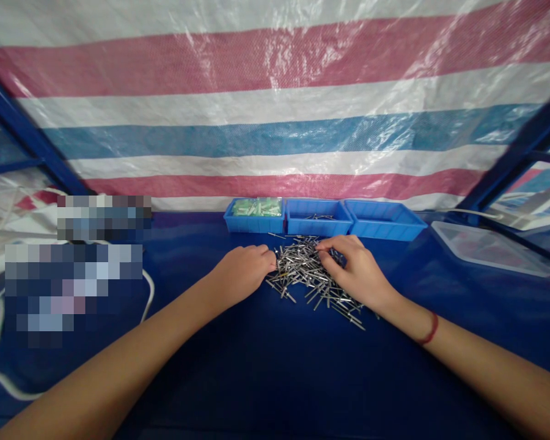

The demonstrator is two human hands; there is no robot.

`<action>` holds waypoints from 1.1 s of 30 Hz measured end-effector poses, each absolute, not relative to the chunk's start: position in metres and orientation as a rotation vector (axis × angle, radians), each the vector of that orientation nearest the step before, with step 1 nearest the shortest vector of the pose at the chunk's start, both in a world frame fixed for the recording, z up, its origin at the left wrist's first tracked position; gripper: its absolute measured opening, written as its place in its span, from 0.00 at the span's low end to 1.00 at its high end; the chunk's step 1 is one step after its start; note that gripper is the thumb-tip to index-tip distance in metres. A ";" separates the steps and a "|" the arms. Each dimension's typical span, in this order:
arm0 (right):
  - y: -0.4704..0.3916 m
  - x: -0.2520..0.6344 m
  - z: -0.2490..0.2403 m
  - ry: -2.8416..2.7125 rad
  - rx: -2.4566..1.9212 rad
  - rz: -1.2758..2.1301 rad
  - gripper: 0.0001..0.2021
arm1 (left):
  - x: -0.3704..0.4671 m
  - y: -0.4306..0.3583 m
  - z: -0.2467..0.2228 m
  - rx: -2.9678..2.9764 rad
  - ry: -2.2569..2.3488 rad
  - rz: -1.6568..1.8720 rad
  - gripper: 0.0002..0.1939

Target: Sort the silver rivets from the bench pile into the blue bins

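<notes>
A loose heap of silver blind rivets [302, 263] with long thin shanks lies on the dark blue tabletop. At the heap's left edge is my left hand [250, 269], its fingers curled closed; what they hold, if anything, is hidden. Over the right part of the heap, my right hand [357, 269] has thumb and index fingertips nearly together in a pinch. Whatever is between those tips is too small to make out. Behind the heap stands a blue bin [319, 226] with a few rivets inside.
Left of that bin, another blue bin [254, 225] holds green-and-white pieces; a third blue bin [385, 229] stands right. A translucent plastic lid or tray [486, 250] lies far right. White cable [0, 318] loops at left beside blurred items. Striped sheeting [275, 134] hangs behind.
</notes>
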State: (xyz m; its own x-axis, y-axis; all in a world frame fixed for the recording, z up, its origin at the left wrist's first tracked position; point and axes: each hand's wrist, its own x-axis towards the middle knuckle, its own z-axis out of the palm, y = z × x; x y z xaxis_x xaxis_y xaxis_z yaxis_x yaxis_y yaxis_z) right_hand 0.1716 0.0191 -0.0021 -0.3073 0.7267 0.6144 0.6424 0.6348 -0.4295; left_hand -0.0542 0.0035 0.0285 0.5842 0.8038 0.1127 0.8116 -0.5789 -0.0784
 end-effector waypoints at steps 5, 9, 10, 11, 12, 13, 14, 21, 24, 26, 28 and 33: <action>0.017 0.171 0.000 -2.067 -1.012 0.120 0.06 | -0.054 0.004 0.031 -2.592 -1.379 -0.172 0.10; 0.010 0.169 0.007 -2.134 -0.893 0.093 0.05 | -0.048 0.000 0.036 -2.544 -1.340 -0.262 0.11; 0.007 0.168 0.009 -2.145 -0.863 0.096 0.05 | -0.046 -0.002 0.036 -2.540 -1.311 -0.285 0.12; 0.004 0.166 0.010 -2.154 -0.836 0.103 0.06 | -0.043 -0.004 0.035 -2.539 -1.280 -0.310 0.12; 0.001 0.164 0.012 -2.165 -0.812 0.114 0.07 | -0.040 -0.006 0.035 -2.540 -1.251 -0.337 0.13; -0.002 0.162 0.013 -2.178 -0.789 0.127 0.08 | -0.038 -0.008 0.034 -2.542 -1.227 -0.369 0.14; -0.004 0.160 0.014 -2.195 -0.768 0.141 0.08 | -0.035 -0.010 0.033 -2.545 -1.211 -0.403 0.15; -0.010 0.156 0.013 -2.195 -0.753 0.303 0.06 | -0.028 -0.019 0.030 -2.795 -1.270 -0.859 0.08; -0.009 0.157 0.013 -2.156 -0.777 0.372 0.07 | -0.029 -0.019 0.030 -2.918 -1.281 -1.053 0.07; -0.010 0.157 0.013 -2.150 -0.786 0.389 0.08 | -0.028 -0.019 0.030 -2.918 -1.276 -1.115 0.05; -0.010 0.157 0.014 -2.153 -0.791 0.390 0.08 | -0.028 -0.020 0.029 -2.887 -1.270 -1.158 0.04; -0.010 0.157 0.013 -2.104 -0.841 0.400 0.05 | -0.027 -0.020 0.029 -2.807 -1.212 -1.206 0.05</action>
